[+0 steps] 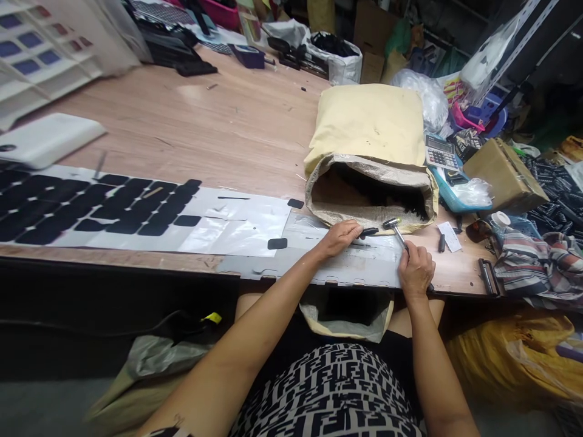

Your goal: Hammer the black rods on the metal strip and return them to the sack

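My left hand (340,238) is closed on a small black cylindrical part (369,232), held just above the grey sheet near the table's front edge. In my right hand (416,268) is a hammer (395,229), gripped by its handle, its metal head close to the black part but apart from it. Right behind both hands lies a pale yellow sack (371,124), its mouth turned toward me and dark bristly pieces (416,206) visible inside. Two flat black rectangular pieces (277,244) lie left of my left hand.
Rows of black rectangular pieces (125,206) cover a white sheet (228,233) on the left. A white plastic object (54,139) lies beyond. At right are a calculator (441,153), a cardboard box (505,176) and a striped cloth (523,261). An open bag (385,321) hangs at my lap.
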`<move>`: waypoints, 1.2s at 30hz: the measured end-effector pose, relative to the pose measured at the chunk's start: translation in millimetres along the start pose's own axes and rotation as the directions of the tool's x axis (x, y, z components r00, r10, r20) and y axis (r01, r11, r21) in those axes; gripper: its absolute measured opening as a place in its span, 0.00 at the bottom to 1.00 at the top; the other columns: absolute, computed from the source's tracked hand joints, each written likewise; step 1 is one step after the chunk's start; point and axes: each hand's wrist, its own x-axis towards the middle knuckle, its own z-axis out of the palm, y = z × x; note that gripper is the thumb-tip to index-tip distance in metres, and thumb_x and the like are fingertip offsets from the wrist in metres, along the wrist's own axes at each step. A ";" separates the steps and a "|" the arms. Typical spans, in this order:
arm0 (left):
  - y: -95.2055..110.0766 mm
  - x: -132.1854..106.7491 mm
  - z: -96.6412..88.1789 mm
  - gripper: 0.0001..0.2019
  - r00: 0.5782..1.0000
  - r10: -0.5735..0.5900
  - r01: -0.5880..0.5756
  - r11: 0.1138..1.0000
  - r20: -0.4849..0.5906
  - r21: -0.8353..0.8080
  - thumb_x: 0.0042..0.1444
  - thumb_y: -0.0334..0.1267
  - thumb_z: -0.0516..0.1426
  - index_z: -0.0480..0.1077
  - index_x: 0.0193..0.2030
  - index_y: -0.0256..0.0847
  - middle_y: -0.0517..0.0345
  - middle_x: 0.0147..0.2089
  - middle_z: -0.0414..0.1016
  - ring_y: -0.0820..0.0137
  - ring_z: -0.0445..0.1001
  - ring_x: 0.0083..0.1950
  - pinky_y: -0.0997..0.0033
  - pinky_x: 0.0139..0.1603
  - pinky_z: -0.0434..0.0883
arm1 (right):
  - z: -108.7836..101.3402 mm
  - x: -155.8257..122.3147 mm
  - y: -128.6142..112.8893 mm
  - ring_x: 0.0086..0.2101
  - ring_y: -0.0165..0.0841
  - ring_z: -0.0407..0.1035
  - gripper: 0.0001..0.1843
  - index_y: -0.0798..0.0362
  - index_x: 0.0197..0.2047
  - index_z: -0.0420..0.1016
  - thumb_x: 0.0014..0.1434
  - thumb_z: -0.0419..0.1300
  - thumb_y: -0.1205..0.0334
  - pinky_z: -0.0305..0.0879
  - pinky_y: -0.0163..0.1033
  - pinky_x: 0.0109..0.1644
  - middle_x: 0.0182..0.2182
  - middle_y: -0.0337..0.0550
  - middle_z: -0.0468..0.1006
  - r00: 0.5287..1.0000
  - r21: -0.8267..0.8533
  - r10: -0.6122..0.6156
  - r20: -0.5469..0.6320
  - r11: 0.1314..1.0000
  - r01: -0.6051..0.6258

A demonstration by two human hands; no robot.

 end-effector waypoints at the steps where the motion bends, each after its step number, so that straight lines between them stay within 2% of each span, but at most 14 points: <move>1: 0.5 -0.7 -0.6 0.23 1.000 -0.016 0.015 0.998 -0.011 -0.066 0.65 0.51 0.48 0.73 0.29 0.38 0.55 0.34 0.71 0.66 0.70 0.39 0.65 0.46 0.66 | 0.4 0.0 0.3 0.38 0.37 0.61 0.15 0.47 0.54 0.77 0.67 0.55 0.62 0.50 0.41 0.40 0.37 0.44 0.73 1.000 0.003 -0.001 0.003 1.000 0.001; 3: 1.4 -2.4 -2.5 0.23 0.997 -0.061 0.048 0.962 -0.041 -0.270 0.63 0.54 0.50 0.75 0.31 0.37 0.53 0.34 0.73 0.66 0.70 0.37 0.65 0.43 0.67 | 1.3 -0.3 0.9 0.38 0.37 0.61 0.16 0.47 0.55 0.77 0.67 0.55 0.62 0.51 0.41 0.40 0.38 0.44 0.73 1.000 0.009 0.001 0.009 1.000 -0.001; 6: 2.8 -4.9 -7.2 0.23 0.988 -0.133 0.057 0.794 -0.082 -0.605 0.58 0.57 0.55 0.74 0.32 0.36 0.51 0.33 0.75 0.68 0.70 0.33 0.65 0.39 0.68 | 1.7 -0.6 1.4 0.39 0.37 0.61 0.16 0.48 0.55 0.77 0.66 0.55 0.63 0.52 0.41 0.40 0.38 0.45 0.73 1.000 0.015 0.001 0.009 1.000 -0.001; 9: 5.4 -6.1 -12.5 0.21 0.981 -0.170 0.041 0.660 -0.096 -0.751 0.53 0.56 0.61 0.73 0.32 0.36 0.52 0.31 0.73 0.69 0.69 0.31 0.66 0.37 0.68 | 1.3 -0.7 1.6 0.38 0.37 0.61 0.16 0.48 0.55 0.77 0.67 0.54 0.63 0.53 0.41 0.40 0.38 0.45 0.73 1.000 0.025 -0.010 0.004 1.000 0.010; 14: 8.5 -7.1 -17.5 0.20 0.988 -0.152 0.082 0.583 -0.009 -0.808 0.47 0.53 0.65 0.71 0.34 0.37 0.54 0.30 0.71 0.69 0.69 0.32 0.66 0.37 0.68 | 1.8 -0.9 2.7 0.39 0.37 0.62 0.17 0.48 0.55 0.77 0.66 0.54 0.63 0.54 0.41 0.40 0.37 0.45 0.73 1.000 0.028 -0.019 -0.019 0.999 0.020; 25: 5.8 -11.3 -19.3 0.18 0.991 -0.085 0.131 0.541 0.101 -0.831 0.36 0.41 0.71 0.73 0.33 0.37 0.57 0.29 0.73 0.71 0.71 0.31 0.69 0.37 0.66 | 1.2 -0.8 1.7 0.38 0.37 0.61 0.17 0.49 0.54 0.77 0.65 0.54 0.64 0.54 0.40 0.41 0.38 0.45 0.73 1.000 0.038 -0.019 -0.021 0.999 0.020; 27: 8.1 -13.9 -21.0 0.18 0.979 -0.036 0.187 0.567 0.203 -0.802 0.36 0.44 0.72 0.75 0.32 0.37 0.56 0.28 0.75 0.70 0.72 0.30 0.69 0.35 0.67 | 1.4 -0.9 2.0 0.38 0.38 0.61 0.17 0.49 0.55 0.77 0.65 0.54 0.64 0.54 0.40 0.41 0.38 0.45 0.73 1.000 0.044 -0.019 -0.021 0.999 0.020; 28: 9.5 -15.3 -21.9 0.19 0.954 0.001 0.242 0.593 0.301 -0.768 0.36 0.46 0.72 0.76 0.31 0.36 0.54 0.28 0.76 0.69 0.72 0.29 0.69 0.33 0.67 | 1.4 -0.9 2.1 0.39 0.38 0.62 0.17 0.49 0.55 0.77 0.65 0.54 0.64 0.55 0.41 0.41 0.38 0.46 0.73 1.000 0.046 -0.018 -0.019 0.999 0.019; 29: 11.0 -16.6 -22.7 0.20 0.904 0.041 0.306 0.631 0.425 -0.713 0.36 0.48 0.72 0.78 0.31 0.35 0.52 0.28 0.77 0.68 0.73 0.28 0.68 0.32 0.68 | 1.3 -1.0 2.2 0.39 0.38 0.62 0.18 0.49 0.55 0.77 0.65 0.54 0.64 0.55 0.41 0.41 0.38 0.46 0.73 1.000 0.047 -0.017 -0.017 0.999 0.018; 31: 13.9 -18.3 -23.5 0.21 0.753 0.100 0.393 0.724 0.651 -0.566 0.37 0.50 0.72 0.81 0.32 0.35 0.48 0.29 0.79 0.65 0.74 0.28 0.68 0.30 0.68 | 0.7 -1.0 2.0 0.39 0.38 0.62 0.18 0.49 0.55 0.77 0.66 0.53 0.64 0.55 0.41 0.41 0.38 0.46 0.73 1.000 0.049 -0.016 -0.012 0.999 0.016; 32: 15.0 -18.5 -23.5 0.20 0.684 0.116 0.400 0.766 0.720 -0.503 0.39 0.50 0.72 0.82 0.33 0.35 0.47 0.30 0.80 0.65 0.75 0.28 0.68 0.30 0.68 | 0.2 -1.0 1.7 0.39 0.38 0.62 0.18 0.49 0.55 0.77 0.66 0.53 0.64 0.55 0.41 0.41 0.38 0.46 0.73 1.000 0.049 -0.016 -0.010 0.999 0.016; 33: 15.8 -18.4 -23.3 0.19 0.638 0.129 0.387 0.799 0.759 -0.460 0.40 0.50 0.72 0.83 0.34 0.37 0.47 0.31 0.81 0.64 0.75 0.30 0.68 0.31 0.69 | -0.3 -1.0 1.5 0.39 0.38 0.62 0.18 0.49 0.55 0.77 0.65 0.53 0.64 0.56 0.41 0.42 0.38 0.46 0.73 1.000 0.049 -0.017 -0.008 0.999 0.017; 34: 16.2 -18.1 -22.9 0.18 0.611 0.141 0.364 0.823 0.779 -0.435 0.42 0.50 0.72 0.83 0.35 0.38 0.48 0.32 0.81 0.65 0.76 0.31 0.68 0.33 0.69 | -0.9 -1.0 1.2 0.39 0.38 0.62 0.18 0.49 0.55 0.77 0.65 0.53 0.64 0.56 0.41 0.42 0.38 0.46 0.73 1.000 0.051 -0.018 -0.006 0.999 0.018; 36: 15.7 -17.1 -21.8 0.17 0.596 0.167 0.314 0.852 0.785 -0.420 0.44 0.51 0.71 0.84 0.36 0.41 0.50 0.34 0.82 0.65 0.76 0.34 0.68 0.36 0.70 | -1.5 -0.9 0.8 0.39 0.38 0.62 0.18 0.49 0.55 0.77 0.65 0.53 0.64 0.56 0.41 0.42 0.37 0.46 0.72 1.000 0.053 -0.018 -0.003 0.998 0.018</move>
